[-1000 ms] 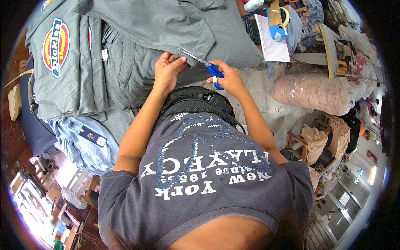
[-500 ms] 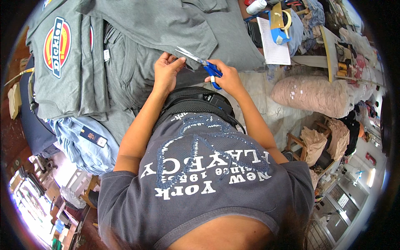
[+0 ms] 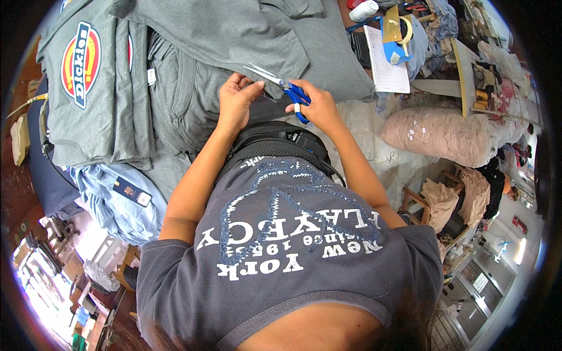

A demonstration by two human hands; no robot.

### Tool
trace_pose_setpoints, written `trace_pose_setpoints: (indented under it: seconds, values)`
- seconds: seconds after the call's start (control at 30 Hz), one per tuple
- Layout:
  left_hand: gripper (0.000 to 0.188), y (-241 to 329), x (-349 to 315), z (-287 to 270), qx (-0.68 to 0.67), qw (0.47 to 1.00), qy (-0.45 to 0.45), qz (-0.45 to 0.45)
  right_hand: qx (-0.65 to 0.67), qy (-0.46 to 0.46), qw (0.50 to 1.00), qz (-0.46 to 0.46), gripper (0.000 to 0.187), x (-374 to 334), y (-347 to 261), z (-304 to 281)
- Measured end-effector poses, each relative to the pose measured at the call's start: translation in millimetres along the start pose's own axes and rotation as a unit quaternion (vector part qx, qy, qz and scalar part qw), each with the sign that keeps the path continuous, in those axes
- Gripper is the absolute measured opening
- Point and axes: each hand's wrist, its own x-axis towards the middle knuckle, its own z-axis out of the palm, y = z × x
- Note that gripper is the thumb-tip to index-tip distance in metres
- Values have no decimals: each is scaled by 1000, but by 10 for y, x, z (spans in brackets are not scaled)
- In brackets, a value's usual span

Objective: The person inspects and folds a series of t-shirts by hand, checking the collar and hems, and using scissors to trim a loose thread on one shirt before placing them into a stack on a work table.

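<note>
A grey T-shirt (image 3: 234, 35) lies spread over a stack of grey shirts (image 3: 175, 105) in front of me. My left hand (image 3: 237, 102) is closed in a pinch at the shirt's near edge, thumb against fingers; the exact bit of cloth between them is mostly hidden. Blue-handled scissors (image 3: 297, 98) are in my right hand (image 3: 319, 108), just right of the left one. Their metal blades point away and to the left, above the left fingertips and over the grey cloth. A pale band wraps a finger of the right hand.
Folded grey shirts with a large printed emblem (image 3: 81, 64) sit at left, above light blue garments (image 3: 126, 193) with a dark tag. At far right are a ruled notebook (image 3: 387, 64), a blue tape dispenser (image 3: 395, 50) and a white can (image 3: 363, 10). A wrapped beige bundle (image 3: 433, 134) stands at right.
The scissors have shifted slightly, their tips a little farther away and to the left. Both hands stay in nearly the same place.
</note>
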Motion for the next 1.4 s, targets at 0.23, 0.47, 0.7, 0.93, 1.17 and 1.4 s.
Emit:
trace_pose_setpoints:
  seconds: [0.23,0.47,0.7,0.93,1.17,1.4]
  values:
    - [19,-6,25,2,2,1000,2,-13,99,-38,992,72,53,-55,101,21]
    - [22,-137,117,-186,-19,999,16,-46,-31,287,955,67,56,7,621,-581]
    - [29,-52,83,-78,20,995,33,-96,-190,234,949,97,43,20,1151,-1181]
    - [39,-82,48,-55,70,992,23,-101,-328,233,911,95,29,246,1354,-1236]
    - [42,-53,32,-49,104,989,22,-101,-58,475,870,121,35,630,1826,-1931]
    - [40,-98,95,-110,107,990,12,-96,321,238,862,312,52,899,1894,-2193]
